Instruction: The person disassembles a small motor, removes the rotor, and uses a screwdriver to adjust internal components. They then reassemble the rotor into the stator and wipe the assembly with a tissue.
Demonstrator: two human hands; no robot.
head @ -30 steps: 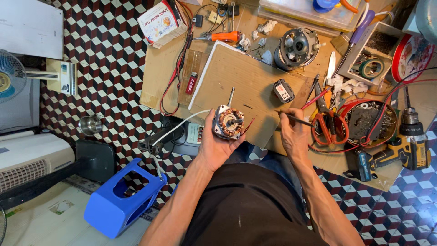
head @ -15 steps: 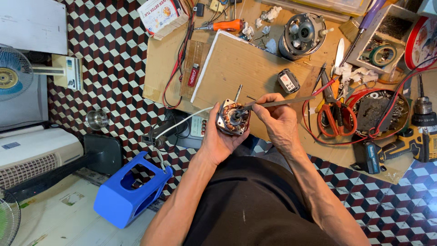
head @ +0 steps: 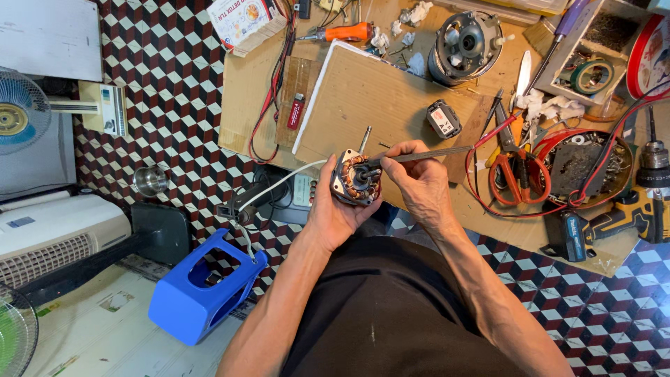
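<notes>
Motor stator (head: 356,180) gripped in left hand (head: 333,209); right hand (head: 417,183) grips thin tool (head: 426,154) touching it.

We look down on a floor of cube-patterned tiles (head: 174,105) in black, white and dark red, giving way to pale plain flooring (head: 91,328) at lower left. A low cardboard-topped work surface (head: 244,91) fills the upper right — evenly lit, without hard shadows. Along the left edge stand a white fan (head: 21,119), a white appliance (head: 49,237) and a blue plastic stool (head: 202,293).
</notes>
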